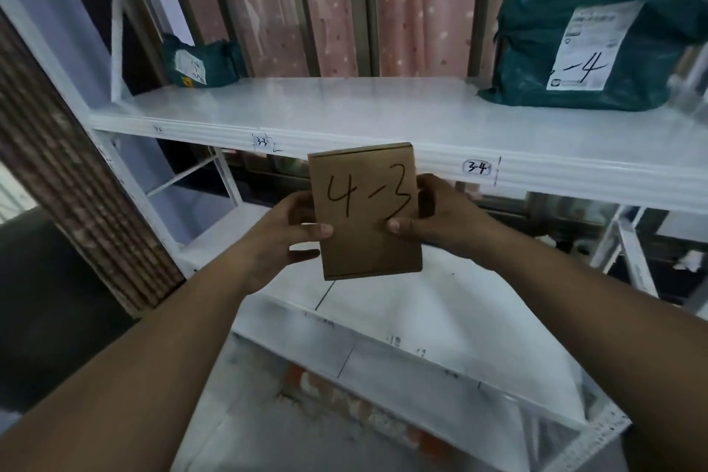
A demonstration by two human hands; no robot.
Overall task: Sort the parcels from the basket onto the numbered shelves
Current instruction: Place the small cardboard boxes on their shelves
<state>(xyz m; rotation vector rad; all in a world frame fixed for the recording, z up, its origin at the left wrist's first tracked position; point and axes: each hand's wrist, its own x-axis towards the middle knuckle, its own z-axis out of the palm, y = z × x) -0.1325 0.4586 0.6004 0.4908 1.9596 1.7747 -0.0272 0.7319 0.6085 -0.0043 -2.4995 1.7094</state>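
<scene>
Your left hand (285, 232) and right hand (429, 220) each have a grip clamped on a side edge of the flat brown cardboard parcel marked "4-3" (367, 211), held at frame centre. Behind it, the white metal shelf (344, 107) edge carries labels "3-3" and "3-4". A large teal plastic mailer bag (597, 38) sits upper right.

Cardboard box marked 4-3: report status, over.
Left hand and right hand both grip the brown cardboard box. Held upright before white shelf edge labelled 3-3, 3-4. Nothing blocking.
</scene>
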